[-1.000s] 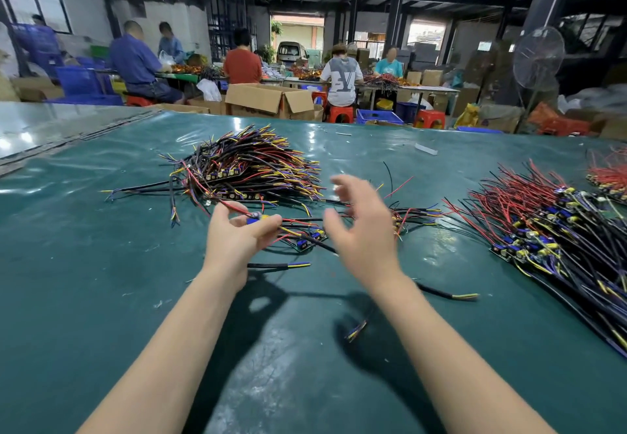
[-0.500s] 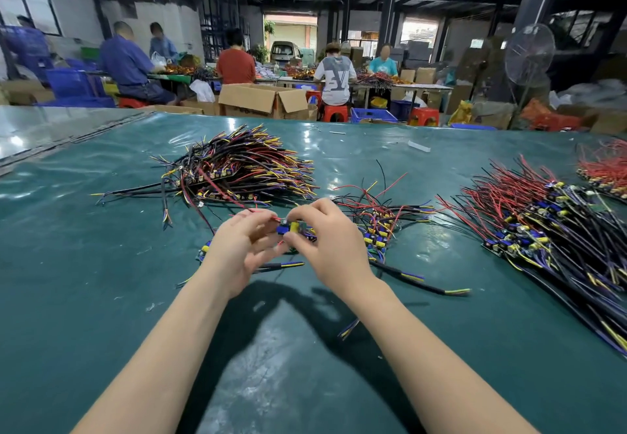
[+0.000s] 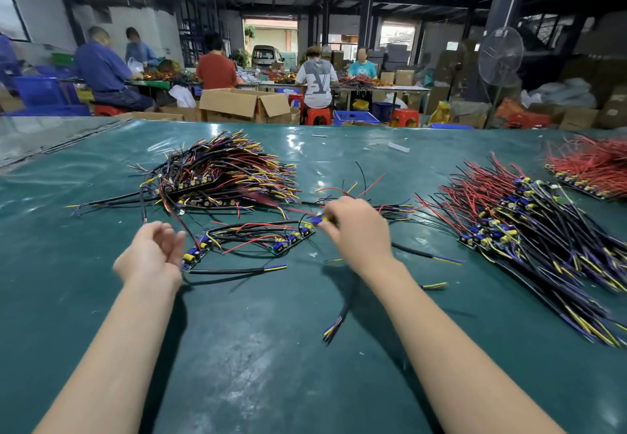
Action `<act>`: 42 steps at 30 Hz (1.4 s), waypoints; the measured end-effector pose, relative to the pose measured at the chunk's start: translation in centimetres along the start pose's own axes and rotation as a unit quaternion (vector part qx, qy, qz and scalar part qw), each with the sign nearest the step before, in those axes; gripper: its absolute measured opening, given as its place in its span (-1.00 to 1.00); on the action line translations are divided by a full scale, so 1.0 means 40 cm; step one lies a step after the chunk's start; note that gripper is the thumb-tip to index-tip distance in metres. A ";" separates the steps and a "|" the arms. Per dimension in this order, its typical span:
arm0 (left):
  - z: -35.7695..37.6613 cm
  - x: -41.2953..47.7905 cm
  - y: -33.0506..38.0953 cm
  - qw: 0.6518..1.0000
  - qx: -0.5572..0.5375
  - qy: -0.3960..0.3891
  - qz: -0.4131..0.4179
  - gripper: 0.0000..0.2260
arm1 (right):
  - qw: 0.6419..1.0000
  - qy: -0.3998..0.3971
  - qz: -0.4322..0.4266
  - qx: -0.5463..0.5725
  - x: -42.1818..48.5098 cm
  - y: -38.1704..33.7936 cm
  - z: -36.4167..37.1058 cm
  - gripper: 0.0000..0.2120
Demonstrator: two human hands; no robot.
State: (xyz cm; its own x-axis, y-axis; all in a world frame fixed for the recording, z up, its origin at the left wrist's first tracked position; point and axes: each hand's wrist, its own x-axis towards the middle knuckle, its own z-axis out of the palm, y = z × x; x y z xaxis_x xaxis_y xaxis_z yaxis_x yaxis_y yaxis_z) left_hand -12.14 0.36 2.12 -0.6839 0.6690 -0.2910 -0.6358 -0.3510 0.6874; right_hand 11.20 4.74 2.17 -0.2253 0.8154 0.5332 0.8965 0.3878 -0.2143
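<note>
Pinching of a small board (image 3: 319, 220) by the right grip (image 3: 356, 230) is noted, over the table (image 3: 237, 348), just beside the loose boards (image 3: 291, 238). The left grip (image 3: 152, 253) is relaxed, fingers apart, empty. The board is judged light, stiff and fragile at its joints. Its floppy leads may snag, so the edges are best taken. Contents of the open box (image 3: 244, 102) behind are hidden.

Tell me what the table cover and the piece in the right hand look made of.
Table cover: likely glossy green vinyl sheet; it reflects light and ripples. Piece pinched by the right hand: seemingly a circuit board with blue and yellow plastic-looking parts; blurred.
</note>
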 end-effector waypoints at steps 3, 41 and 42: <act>0.005 -0.004 0.000 1.000 0.010 -0.004 0.005 -0.78 | 0.988 -0.001 0.146 -0.054 0.011 0.112 -0.028 -0.76; -0.011 -0.038 -0.116 0.580 0.741 -0.188 0.279 -0.87 | 0.984 -0.084 0.146 0.061 -0.052 0.045 0.088 -0.77; -0.011 -0.039 -0.115 0.567 0.748 -0.203 0.278 -0.89 | 0.986 -0.086 0.124 0.067 -0.054 0.046 0.090 -0.77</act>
State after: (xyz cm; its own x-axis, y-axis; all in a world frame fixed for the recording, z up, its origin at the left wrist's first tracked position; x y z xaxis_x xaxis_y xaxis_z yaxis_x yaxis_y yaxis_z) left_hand -8.30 0.64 -0.89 -0.2982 0.9295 0.2171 0.8610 0.1637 0.4816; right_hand 11.96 5.24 -2.32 -0.0768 0.9486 0.3071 0.8766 0.2110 -0.4325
